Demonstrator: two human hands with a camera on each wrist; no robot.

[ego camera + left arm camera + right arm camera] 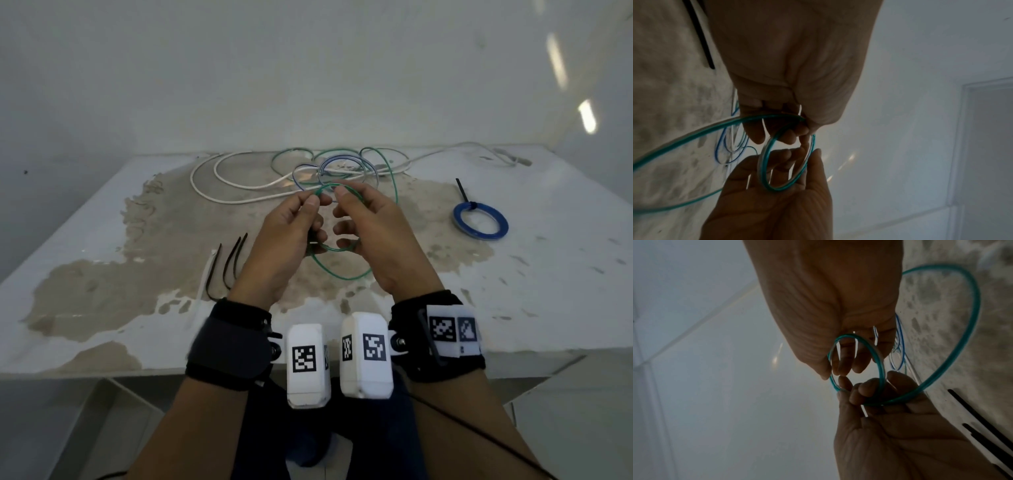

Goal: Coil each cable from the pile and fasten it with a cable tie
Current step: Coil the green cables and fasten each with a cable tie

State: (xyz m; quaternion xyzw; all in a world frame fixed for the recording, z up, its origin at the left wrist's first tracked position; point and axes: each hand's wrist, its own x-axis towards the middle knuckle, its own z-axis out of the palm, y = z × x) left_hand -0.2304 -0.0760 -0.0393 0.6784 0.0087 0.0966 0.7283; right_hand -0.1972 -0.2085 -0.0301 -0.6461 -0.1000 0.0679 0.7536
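Both hands hold a small coil of the green cable [337, 274] above the middle of the table. My left hand [310, 214] pinches the coil's top-left part between thumb and fingers. My right hand [346, 212] grips the other side, with fingers curled through the loop. The left wrist view has the left hand [793, 129] above and the green cable's coil [764, 162] lying in the right palm. In the right wrist view the right hand [838, 368] has the green cable [882, 368] round its fingers. A larger loose loop hangs below. The rest runs back to the cable pile [325, 171].
White, blue-white and green cables tangle at the table's far side. A blue coil [481, 221] fastened with a black tie lies at the right. Black cable ties [229, 267] lie at the left, near my left wrist. The table's front edge [102, 368] is close to me.
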